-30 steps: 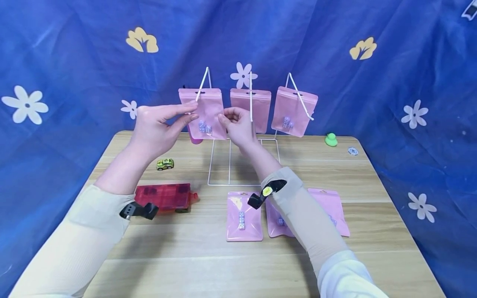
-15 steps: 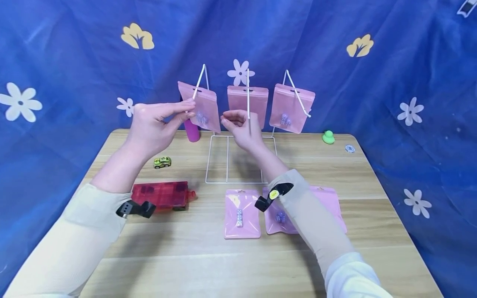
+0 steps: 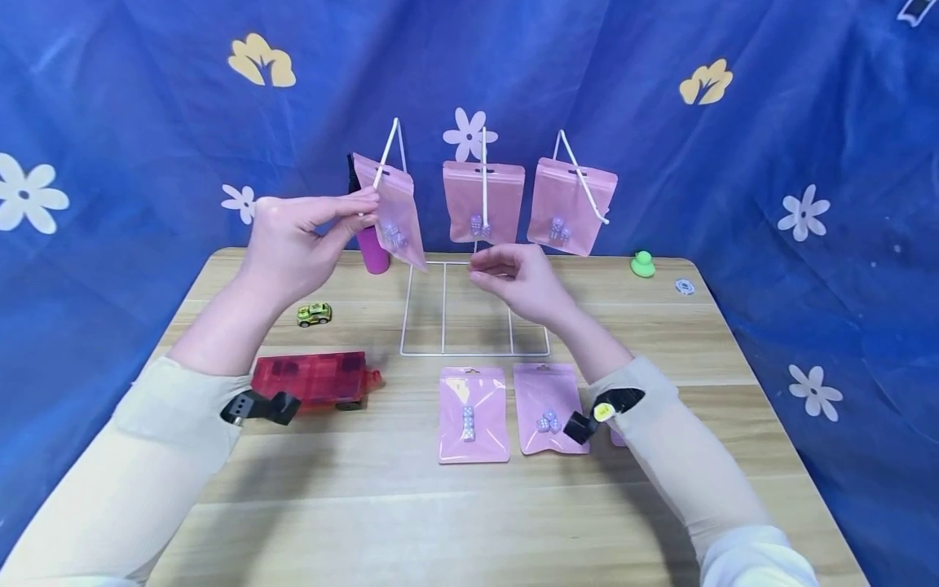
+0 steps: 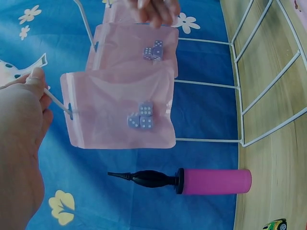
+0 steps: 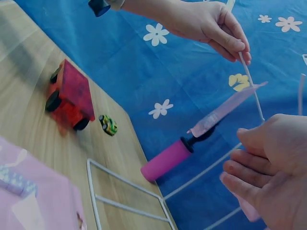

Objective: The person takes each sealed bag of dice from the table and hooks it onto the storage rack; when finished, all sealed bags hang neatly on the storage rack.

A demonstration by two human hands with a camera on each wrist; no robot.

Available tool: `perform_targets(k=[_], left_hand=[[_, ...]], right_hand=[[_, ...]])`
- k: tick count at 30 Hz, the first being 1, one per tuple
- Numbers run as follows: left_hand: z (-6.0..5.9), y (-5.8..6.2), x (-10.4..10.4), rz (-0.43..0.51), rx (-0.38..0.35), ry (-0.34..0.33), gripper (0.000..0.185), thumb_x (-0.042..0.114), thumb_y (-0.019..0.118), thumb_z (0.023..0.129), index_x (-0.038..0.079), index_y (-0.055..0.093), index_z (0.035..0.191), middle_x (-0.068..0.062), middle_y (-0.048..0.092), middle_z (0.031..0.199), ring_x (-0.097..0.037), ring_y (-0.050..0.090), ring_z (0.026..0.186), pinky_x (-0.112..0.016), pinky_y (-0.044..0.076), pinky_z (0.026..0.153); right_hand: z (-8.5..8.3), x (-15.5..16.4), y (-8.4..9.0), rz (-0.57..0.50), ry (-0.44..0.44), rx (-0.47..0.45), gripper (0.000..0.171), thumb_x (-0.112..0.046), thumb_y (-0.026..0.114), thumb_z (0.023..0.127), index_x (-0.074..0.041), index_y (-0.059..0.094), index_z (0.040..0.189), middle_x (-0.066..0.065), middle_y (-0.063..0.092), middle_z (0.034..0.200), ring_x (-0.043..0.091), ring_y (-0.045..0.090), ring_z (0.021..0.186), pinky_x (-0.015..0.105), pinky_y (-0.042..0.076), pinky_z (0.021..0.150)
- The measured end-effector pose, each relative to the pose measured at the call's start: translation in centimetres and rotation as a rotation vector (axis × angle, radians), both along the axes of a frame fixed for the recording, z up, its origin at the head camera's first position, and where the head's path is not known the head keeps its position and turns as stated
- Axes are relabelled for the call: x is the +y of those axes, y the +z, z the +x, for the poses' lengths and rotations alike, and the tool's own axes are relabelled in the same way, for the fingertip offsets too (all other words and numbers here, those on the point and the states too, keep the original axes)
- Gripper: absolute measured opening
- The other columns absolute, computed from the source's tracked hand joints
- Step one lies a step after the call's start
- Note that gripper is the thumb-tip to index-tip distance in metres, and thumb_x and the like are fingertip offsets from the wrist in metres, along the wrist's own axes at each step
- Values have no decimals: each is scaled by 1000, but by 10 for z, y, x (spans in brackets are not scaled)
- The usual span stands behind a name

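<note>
1. Counts: 3 pink bags hang on the white wire rack (image 3: pixel 440 326), 1 per peg: the left bag (image 3: pixel 392 216), middle bag (image 3: pixel 480 204) and right bag (image 3: pixel 572 208). Each holds small dice.
2. 3 more pink bags lie flat on the table (image 3: pixel 367 505) in front of the rack: 1 at (image 3: pixel 473 414), 1 at (image 3: pixel 550 408), and 1 mostly hidden under my right sleeve.
3. Also 1 red toy truck (image 3: pixel 315 381), 1 small green toy car (image 3: pixel 314 314), 1 pink hand pump (image 3: pixel 374 253) behind the left bag, 1 green toy (image 3: pixel 643 265), 1 small round token (image 3: pixel 685 286).
4. Change: 1 second ago my right hand was up at the left bag; it has now dropped away to below the middle bag. The left bag now hangs turned at an angle.
5. My left hand (image 3: pixel 293 244) pinches the tip of the left peg (image 3: pixel 381 167) between thumb and forefinger, just beside the left bag.
6. My right hand (image 3: pixel 524 281) is loosely curled, holding nothing, touching nothing, above the rack's base.
</note>
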State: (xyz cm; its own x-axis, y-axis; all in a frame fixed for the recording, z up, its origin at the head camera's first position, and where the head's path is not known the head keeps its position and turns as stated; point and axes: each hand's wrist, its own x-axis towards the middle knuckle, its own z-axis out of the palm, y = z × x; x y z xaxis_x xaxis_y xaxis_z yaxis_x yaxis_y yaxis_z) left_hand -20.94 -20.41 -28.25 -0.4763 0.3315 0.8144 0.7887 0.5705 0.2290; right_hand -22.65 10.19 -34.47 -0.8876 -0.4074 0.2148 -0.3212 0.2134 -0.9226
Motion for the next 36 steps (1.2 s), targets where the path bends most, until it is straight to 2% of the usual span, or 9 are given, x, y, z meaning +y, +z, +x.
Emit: perform_targets(k=[7, 11, 18, 22, 26, 29, 36], left_hand=[[1, 1, 2, 59, -9, -12, 23, -5, 87, 83, 2, 84, 105, -11, 79, 108, -25, 76, 104, -13, 49, 96], [1, 0, 3, 58, -8, -7, 24, -7, 87, 82, 0, 84, 104, -12, 79, 107, -30, 77, 102, -12, 48, 97], [0, 0, 4, 86, -11, -9, 24, -8, 88, 80, 0, 84, 102, -13, 79, 105, -33, 77, 101, -13, 48, 97], [0, -1, 2, 58, -9, -7, 24, -6, 87, 83, 0, 84, 105, -13, 79, 107, -29, 76, 104, -13, 49, 97], [0, -1, 3, 68, -11, -6, 24, -8, 87, 82, 0, 84, 104, -13, 79, 106, -31, 77, 103, -12, 48, 96], [0, -2, 5, 88, -15, -10, 24, -9, 88, 80, -1, 84, 102, -14, 79, 105, -34, 77, 102, -12, 48, 96], [1, 1, 3, 32, -4, -2, 26, -5, 88, 82, 1, 83, 107, -13, 79, 107, -33, 76, 103, -12, 48, 95]], right_hand=[[16, 43, -8, 40, 11, 8, 26, -1, 75, 97, 8, 73, 121, 22, 75, 117, 28, 74, 106, 34, 59, 93], [26, 69, -9, 73, -25, -18, 26, -2, 75, 97, 7, 73, 122, 18, 76, 117, 27, 74, 108, 31, 59, 92], [39, 113, -10, 101, -80, -21, 25, -2, 74, 98, 8, 73, 121, 20, 75, 118, 18, 74, 106, 26, 59, 89], [45, 135, -10, 121, -128, -10, 24, -5, 75, 99, 6, 75, 120, 20, 76, 117, 13, 74, 104, 24, 58, 88], [54, 157, -11, 149, -170, -5, 25, -11, 75, 100, 4, 75, 121, 19, 76, 118, 11, 73, 105, 22, 57, 90], [61, 173, -14, 162, -197, -23, 28, -14, 75, 101, 3, 74, 123, 19, 75, 120, 9, 73, 107, 20, 56, 91], [77, 208, -29, 211, -273, -89, 33, -18, 76, 101, 4, 72, 125, 18, 75, 122, 5, 73, 106, 17, 55, 89]])
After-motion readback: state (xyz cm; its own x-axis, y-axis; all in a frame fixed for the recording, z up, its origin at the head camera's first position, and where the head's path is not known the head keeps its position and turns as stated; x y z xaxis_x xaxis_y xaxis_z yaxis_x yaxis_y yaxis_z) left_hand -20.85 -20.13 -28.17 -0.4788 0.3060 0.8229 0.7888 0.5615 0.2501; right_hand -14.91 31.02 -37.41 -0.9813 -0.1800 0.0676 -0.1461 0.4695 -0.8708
